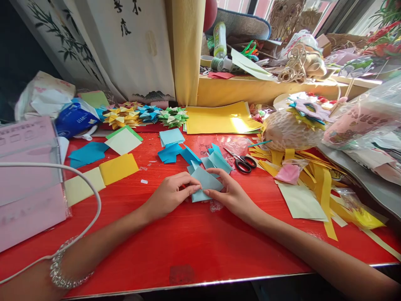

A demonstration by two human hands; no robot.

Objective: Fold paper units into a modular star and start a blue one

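A light blue paper (pixel 205 184) lies flat on the red table (pixel 188 246), near its middle, pinched between both hands. The left hand (pixel 171 194) presses its fingertips on the paper's left edge, thumb and fingers grasping the fold. The right hand (pixel 227 192) grips the right side, fingers curled over the top corner and thumb at the lower edge. The fingertips of the two hands nearly meet on the paper.

Just behind the paper sits a loose pile of blue pieces (pixel 200 159), some light, some darker, touching the sheet's far edge. Black scissors (pixel 244 162) lie just to the right of that pile, closed. Left of the hands, a yellow square (pixel 118 168) and a pale square (pixel 81 187) lie side by side, with a dark blue piece (pixel 87 152) behind them. Folded paper stars (pixel 147 115) in yellow, blue and green line the back of the table. To the right, yellow strips (pixel 316 175) spread out around a pink piece (pixel 288 173) and a pale green sheet (pixel 300 201). A white cable (pixel 90 188) arcs over the left forearm, which wears a beaded bracelet (pixel 61 271).
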